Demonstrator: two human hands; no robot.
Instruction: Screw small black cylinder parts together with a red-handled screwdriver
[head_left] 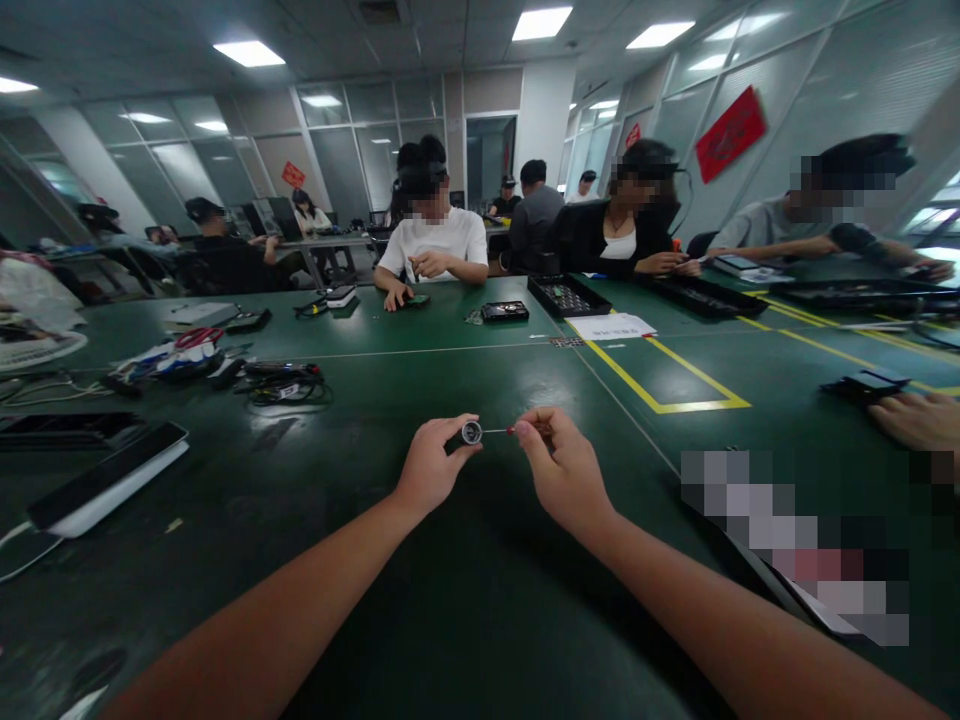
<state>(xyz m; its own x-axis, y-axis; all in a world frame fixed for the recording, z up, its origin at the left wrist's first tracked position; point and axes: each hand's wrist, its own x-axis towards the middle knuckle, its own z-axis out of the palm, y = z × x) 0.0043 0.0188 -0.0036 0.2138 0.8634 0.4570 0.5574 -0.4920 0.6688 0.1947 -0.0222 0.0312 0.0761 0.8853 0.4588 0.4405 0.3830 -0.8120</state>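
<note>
Just above the green table, my left hand pinches a small round silver part between thumb and fingers. Its ring-shaped face with a dark inside is turned toward me; finer detail is too small to tell. My right hand is closed round a thin screwdriver with a slim metal shaft and a bit of red by the fingertips. The shaft points left, its tip at the side of the round part; whether they touch I cannot tell. Most of the handle is hidden in my fingers.
Tangled cables and a black-and-white device lie at left. Ahead are a black case, a black parts tray and a paper sheet. Co-workers sit opposite; another person's hand is at right by a dark device.
</note>
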